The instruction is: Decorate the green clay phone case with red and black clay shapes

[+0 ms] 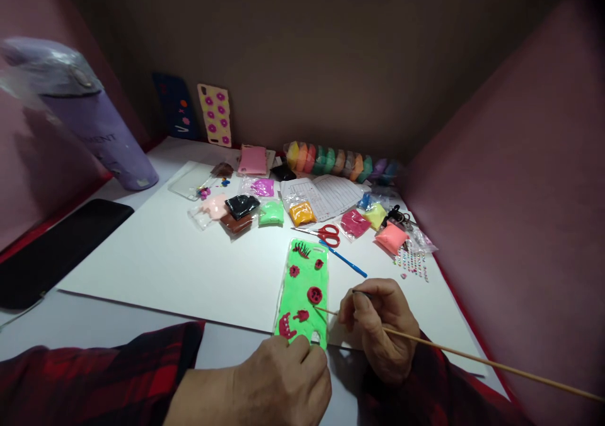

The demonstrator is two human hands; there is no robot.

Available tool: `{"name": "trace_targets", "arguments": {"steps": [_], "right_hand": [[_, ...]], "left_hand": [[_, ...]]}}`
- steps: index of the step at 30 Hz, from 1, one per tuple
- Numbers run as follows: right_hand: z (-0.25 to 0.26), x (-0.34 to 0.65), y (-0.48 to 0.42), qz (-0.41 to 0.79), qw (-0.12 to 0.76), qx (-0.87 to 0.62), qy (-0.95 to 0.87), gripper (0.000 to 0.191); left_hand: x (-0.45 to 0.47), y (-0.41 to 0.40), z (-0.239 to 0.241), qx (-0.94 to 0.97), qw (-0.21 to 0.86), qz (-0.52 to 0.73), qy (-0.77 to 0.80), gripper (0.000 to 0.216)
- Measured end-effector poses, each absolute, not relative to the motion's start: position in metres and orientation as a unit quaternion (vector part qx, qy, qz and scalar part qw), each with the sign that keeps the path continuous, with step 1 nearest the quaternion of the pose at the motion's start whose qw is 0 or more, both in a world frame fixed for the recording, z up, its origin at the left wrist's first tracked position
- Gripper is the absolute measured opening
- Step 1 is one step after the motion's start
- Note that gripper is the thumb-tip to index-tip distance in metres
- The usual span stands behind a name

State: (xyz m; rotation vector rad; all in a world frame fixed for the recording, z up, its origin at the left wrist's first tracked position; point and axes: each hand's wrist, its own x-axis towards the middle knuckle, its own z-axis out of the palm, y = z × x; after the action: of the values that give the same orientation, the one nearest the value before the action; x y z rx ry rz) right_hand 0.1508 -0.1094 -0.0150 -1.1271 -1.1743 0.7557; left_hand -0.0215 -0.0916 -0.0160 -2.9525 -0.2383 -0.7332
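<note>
A phone case covered in bright green clay (305,290) lies on the white board, with small red clay shapes stuck on it. My left hand (283,382) is closed on the case's near end, holding it down. My right hand (380,328) pinches a long thin wooden stick (472,353); its tip points at the case's right edge, close to a round red shape. The stick's long end runs off to the lower right.
Red scissors (326,232) and a blue tool (344,260) lie just beyond the case. Several small bags of coloured clay (271,213) are spread across the white board (155,256). A purple bottle (89,120) stands at left beside a black pad (51,249). Pink partitions close both sides.
</note>
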Motion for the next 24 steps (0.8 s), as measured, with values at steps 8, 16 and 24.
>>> {"name": "trace_targets", "arguments": {"steps": [8,16,24], "right_hand": [[-0.0128,0.1493,-0.1089,0.354,0.630,-0.492,-0.484,0.009],[-0.0123,0.1500,-0.1090,0.347,0.628,-0.501,-0.484,0.010],[-0.0123,0.1501,-0.1089,0.345,0.630,-0.487,-0.497,0.008]], "left_hand": [[-0.0208,-0.0910,-0.0172,-0.966,0.040,-0.245,-0.078,0.017],[-0.0226,-0.0925,-0.0158,-0.967,0.042,-0.240,-0.075,0.013],[-0.0213,-0.0929,-0.0187,-0.966,0.042,-0.243,-0.077,0.014]]}}
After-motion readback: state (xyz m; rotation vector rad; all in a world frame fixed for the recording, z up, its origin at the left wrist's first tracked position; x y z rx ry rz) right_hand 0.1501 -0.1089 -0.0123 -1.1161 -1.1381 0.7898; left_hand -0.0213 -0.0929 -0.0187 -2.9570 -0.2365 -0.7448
